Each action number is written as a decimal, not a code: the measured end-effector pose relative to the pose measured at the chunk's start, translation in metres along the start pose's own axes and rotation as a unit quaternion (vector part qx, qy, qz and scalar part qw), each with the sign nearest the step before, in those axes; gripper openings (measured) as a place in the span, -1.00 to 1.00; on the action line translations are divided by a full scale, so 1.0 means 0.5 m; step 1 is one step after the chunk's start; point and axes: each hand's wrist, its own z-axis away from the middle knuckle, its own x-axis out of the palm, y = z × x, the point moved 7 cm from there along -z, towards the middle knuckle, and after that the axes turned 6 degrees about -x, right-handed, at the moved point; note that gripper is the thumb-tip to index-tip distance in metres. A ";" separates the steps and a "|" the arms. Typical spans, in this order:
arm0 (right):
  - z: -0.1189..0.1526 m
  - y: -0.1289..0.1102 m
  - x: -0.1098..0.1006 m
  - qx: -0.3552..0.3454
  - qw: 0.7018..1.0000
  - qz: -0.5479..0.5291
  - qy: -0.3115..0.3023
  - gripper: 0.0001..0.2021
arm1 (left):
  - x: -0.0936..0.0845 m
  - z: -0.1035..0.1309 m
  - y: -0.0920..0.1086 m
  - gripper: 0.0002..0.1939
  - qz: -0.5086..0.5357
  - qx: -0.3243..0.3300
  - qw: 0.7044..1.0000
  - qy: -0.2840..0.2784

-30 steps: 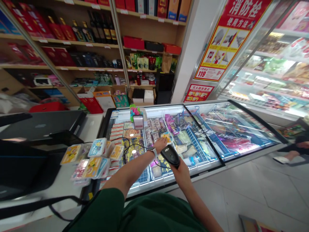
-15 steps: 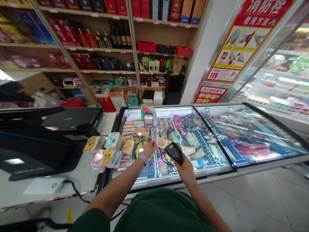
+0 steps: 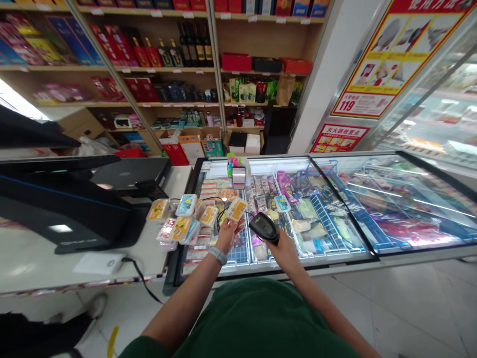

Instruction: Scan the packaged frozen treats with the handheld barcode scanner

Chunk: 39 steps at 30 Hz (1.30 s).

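My left hand (image 3: 228,235), with a grey watch on its wrist, grips a small yellow-and-white plastic tub (image 3: 236,209) over the freezer's glass top. My right hand (image 3: 283,251) is wrapped round a black handheld scanner (image 3: 264,226), whose head points toward the tub. Scanner and tub are apart. Left of my left hand, several similar tubs (image 3: 181,228) with yellow, blue and pink lids are piled at the freezer's left edge and the counter. One blue-lidded tub (image 3: 282,203) lies alone on the glass, beyond the scanner.
A chest freezer (image 3: 335,266) with packaged food spans the middle and right. On the left counter (image 3: 22,268) are a black monitor (image 3: 74,214) and a white box (image 3: 98,263) with a cable. Shelves (image 3: 164,69) stand behind. A person's shoe (image 3: 97,305) shows at lower left.
My left hand has lifted and tilted the tub, turning its yellow lid toward the camera. The scanner has turned slightly to the left. The whole view has shifted, and a person's leg now shows at lower left.
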 end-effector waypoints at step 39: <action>-0.012 0.004 0.021 -0.036 0.996 0.067 -0.053 -0.79 | -0.119 -0.013 0.013 -0.87 0.091 -0.006 0.989 0.116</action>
